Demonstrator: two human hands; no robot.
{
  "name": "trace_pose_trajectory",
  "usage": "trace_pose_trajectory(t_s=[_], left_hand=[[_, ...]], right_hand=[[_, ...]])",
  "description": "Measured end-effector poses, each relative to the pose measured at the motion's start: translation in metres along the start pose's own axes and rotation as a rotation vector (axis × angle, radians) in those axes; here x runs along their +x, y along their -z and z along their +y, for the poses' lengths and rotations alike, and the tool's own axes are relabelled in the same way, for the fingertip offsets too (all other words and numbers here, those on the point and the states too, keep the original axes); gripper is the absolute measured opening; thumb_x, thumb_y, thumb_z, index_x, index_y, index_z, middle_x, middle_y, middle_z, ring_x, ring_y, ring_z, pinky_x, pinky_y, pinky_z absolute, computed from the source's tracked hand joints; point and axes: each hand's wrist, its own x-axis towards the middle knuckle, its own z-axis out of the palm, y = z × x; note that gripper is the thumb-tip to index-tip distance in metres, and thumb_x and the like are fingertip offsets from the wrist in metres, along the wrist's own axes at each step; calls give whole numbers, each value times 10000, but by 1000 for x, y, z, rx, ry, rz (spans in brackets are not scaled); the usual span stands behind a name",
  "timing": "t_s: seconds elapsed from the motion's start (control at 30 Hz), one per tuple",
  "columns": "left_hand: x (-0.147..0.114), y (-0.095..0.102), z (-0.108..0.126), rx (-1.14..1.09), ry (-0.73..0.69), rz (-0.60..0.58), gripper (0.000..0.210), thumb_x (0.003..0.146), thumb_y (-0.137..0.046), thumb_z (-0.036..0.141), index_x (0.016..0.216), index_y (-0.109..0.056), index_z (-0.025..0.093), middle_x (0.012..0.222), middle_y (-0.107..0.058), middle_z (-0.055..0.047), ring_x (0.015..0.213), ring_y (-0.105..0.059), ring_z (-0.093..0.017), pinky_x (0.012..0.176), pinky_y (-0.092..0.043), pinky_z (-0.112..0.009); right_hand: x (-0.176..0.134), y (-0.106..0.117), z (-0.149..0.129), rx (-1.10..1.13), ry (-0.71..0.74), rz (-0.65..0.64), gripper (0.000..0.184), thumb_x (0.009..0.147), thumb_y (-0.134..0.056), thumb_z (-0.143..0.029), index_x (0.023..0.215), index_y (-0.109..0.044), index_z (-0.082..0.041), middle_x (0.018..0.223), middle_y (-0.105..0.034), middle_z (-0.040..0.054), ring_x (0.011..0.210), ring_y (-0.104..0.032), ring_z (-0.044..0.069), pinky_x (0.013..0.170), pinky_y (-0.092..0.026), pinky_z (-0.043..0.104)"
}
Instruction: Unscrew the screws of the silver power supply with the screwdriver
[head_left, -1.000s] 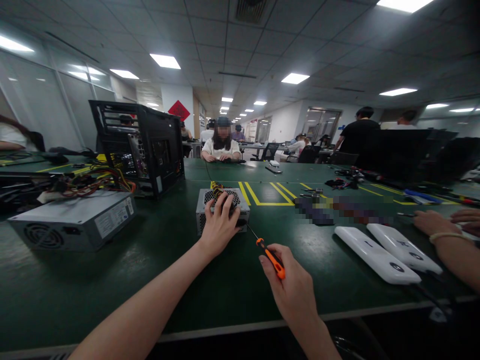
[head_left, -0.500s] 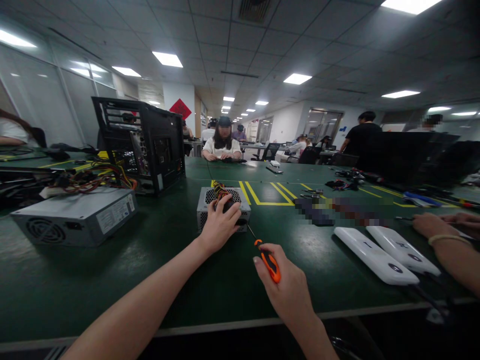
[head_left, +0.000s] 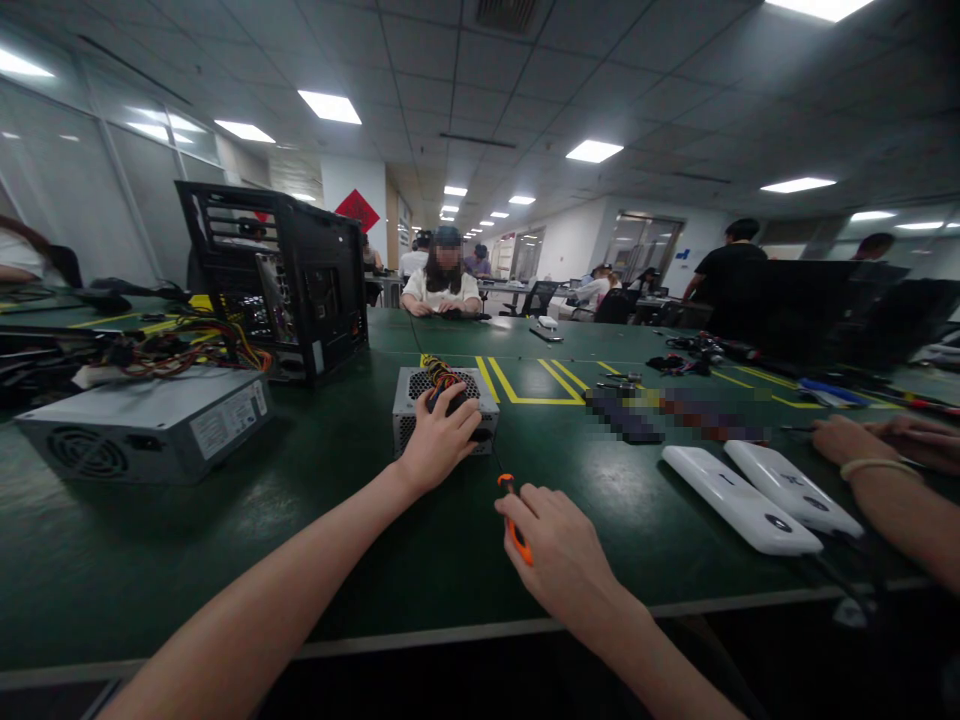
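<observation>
A small grey power supply unit stands on the green table in front of me. My left hand is on it, fingers curled over its top by a bundle of coloured cables. In my right hand is a screwdriver with an orange and black handle, gripped between thumb and fingers. Its thin shaft points up and away, toward the lower right corner of the unit. Whether the tip touches a screw cannot be made out.
A second power supply with loose cables lies at left, before an open black computer case. To the right are two white devices, pixelated items and another person's hands. Someone sits across the table.
The screwdriver has tilted more upright, and its handle has shifted left. My right fingers have closed further around it. My left hand stays on the power supply unit.
</observation>
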Motion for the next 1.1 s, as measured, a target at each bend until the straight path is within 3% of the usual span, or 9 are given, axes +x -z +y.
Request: trace_pose_trajectory(t_s=[0.13, 0.27, 0.37, 0.57, 0.7, 0.77, 0.9, 1.0, 1.1], left_hand=[[0, 0, 0, 1, 2, 17, 282, 716, -608, 238, 991, -548, 211, 1138, -554, -74, 1227, -319, -278, 967, -232, -508], [0, 2, -2, 2, 2, 19, 299, 718, -606, 251, 1008, -545, 213, 1143, -552, -75, 1233, -312, -274, 972, -236, -501], [-1, 2, -3, -3, -4, 4, 288, 741, -581, 264, 1020, -536, 212, 1172, -543, -64, 1241, -298, -271, 975, -230, -500], [-4, 1, 1, 26, 39, -6, 321, 767, -544, 268, 1083, -517, 215, 1228, -513, -59, 1268, -254, -267, 1011, -173, -509], [-10, 9, 6, 76, 77, 33, 453, 775, -528, 253, 1217, -439, 225, 1330, -416, -72, 1297, -179, -296, 1016, -128, -531], [-13, 15, 10, 42, 66, 39, 438, 799, -488, 255, 1232, -427, 231, 1326, -417, -83, 1274, -235, -294, 1005, -160, -519], [-16, 12, 23, -289, 110, -169, 270, 844, -373, 242, 1041, -554, 208, 1033, -602, -69, 952, -533, -191, 828, -384, -354], [-16, -2, 27, -628, 324, -381, 281, 814, -401, 248, 1038, -555, 176, 793, -631, -32, 708, -562, -145, 641, -412, -271], [-12, -10, 24, -963, 552, -510, 402, 787, -421, 245, 1158, -483, 101, 680, -606, -16, 545, -501, -108, 547, -382, -243]], right_hand=[[5, 0, -1, -35, 141, -99, 153, 663, -540, -88, 771, -543, -196, 801, -549, 30, 709, -492, 156, 612, -354, 272], [9, -1, -1, 76, 111, -66, 88, 737, -581, -239, 814, -573, -198, 795, -545, 26, 722, -494, 149, 637, -373, 272], [8, 0, 2, 186, 49, -9, 226, 768, -554, -381, 882, -574, -186, 799, -556, 41, 731, -510, 165, 647, -398, 296], [3, -5, 7, 363, -63, 131, 162, 809, -441, -185, 953, -512, -159, 816, -568, 43, 724, -530, 146, 676, -431, 287], [0, -4, 6, 327, -65, 84, 151, 761, -445, -126, 862, -544, -179, 802, -517, 40, 743, -505, 158, 662, -417, 294], [0, -2, 5, 320, -72, 71, 127, 769, -458, -160, 848, -556, -181, 800, -509, 43, 744, -500, 162, 658, -412, 298], [0, 1, 4, 340, -107, 88, 160, 830, -440, -260, 905, -559, -183, 794, -546, 43, 732, -524, 162, 666, -420, 299], [-1, -3, 6, 375, -113, 163, 192, 851, -412, -237, 985, -533, -170, 833, -591, 46, 736, -550, 152, 682, -432, 285], [-4, -6, 8, 378, -105, 211, 181, 829, -425, -196, 977, -521, -155, 823, -584, 47, 723, -543, 151, 671, -431, 283]])
